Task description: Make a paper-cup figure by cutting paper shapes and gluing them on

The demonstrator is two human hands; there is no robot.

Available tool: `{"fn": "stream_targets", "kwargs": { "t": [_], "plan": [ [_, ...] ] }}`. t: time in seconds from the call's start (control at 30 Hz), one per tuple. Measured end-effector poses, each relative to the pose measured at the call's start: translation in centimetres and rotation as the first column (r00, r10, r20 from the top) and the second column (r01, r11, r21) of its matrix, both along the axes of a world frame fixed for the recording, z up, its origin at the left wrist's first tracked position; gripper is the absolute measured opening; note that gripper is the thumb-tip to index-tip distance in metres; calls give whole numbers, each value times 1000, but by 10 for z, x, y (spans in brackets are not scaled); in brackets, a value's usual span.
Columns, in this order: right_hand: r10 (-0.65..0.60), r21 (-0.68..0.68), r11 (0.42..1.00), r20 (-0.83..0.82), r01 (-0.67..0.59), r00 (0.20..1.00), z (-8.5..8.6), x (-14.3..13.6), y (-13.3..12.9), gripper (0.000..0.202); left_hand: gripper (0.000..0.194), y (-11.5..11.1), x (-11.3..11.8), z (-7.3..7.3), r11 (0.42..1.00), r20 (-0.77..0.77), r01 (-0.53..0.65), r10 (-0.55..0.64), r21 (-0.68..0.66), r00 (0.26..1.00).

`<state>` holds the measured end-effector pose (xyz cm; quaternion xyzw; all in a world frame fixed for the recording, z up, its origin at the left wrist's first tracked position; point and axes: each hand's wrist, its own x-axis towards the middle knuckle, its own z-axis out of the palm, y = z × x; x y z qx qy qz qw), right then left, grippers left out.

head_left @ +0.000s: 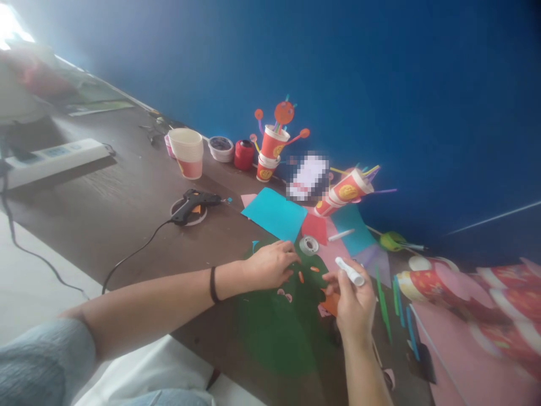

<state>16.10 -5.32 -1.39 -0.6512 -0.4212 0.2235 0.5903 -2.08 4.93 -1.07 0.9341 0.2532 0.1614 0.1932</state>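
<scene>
Tube [349, 272] sits clamped by my right hand [356, 301], four o'clock; left hand [270, 265] curls, grip unclear; its sweep could scatter orange scraps [301, 277].

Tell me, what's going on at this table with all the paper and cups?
Someone is working with bare hands over a green sheet. The right hand holds a white tube, perhaps a marker or glue. The left hand is beside some small orange pieces; whether its fingers pinch anything is hard to tell. A black glue gun lies off to the left, and two decorated paper-cup figures are near the blue wall.
</scene>
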Motion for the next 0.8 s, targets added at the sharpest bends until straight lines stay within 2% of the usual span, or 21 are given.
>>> {"fn": "stream_targets", "kwargs": {
  "t": [0.1, 0.2, 0.33, 0.53, 0.63, 0.8],
  "plan": [
    [4, 8, 1000, 24, -4, 1000, 1, -1, -1, 29, 28, -2, 2, -1, 999, -11, 22, -22, 26, 1000],
    [-22, 37, 999, 2, 22, 1000, 3, -2, -1, 30, 31, 0, 2, -2, 999, -17, -34, 34, 35, 999],
    [-23, 58, 998, -60, 27, 998, 4, -3, -1, 33, 44, 6, -2, -4, 994, -47, -109, 109, 0, 993],
    [16, 49, 999, -112, -11, 994, 1, -5, -1, 35, 39, 13, -4, -5, 991, -45, -134, 133, -14, 990],
    [1, 45, 999, -126, 4, 992, -1, -4, 0, 34, 35, 12, -2, -7, 994, 10, -107, 107, -19, 994],
    [-2, 52, 999, -165, 10, 986, -4, -1, 2, 31, 27, 5, 5, -12, 999, 69, 20, -18, -33, 997]
  ]
}}
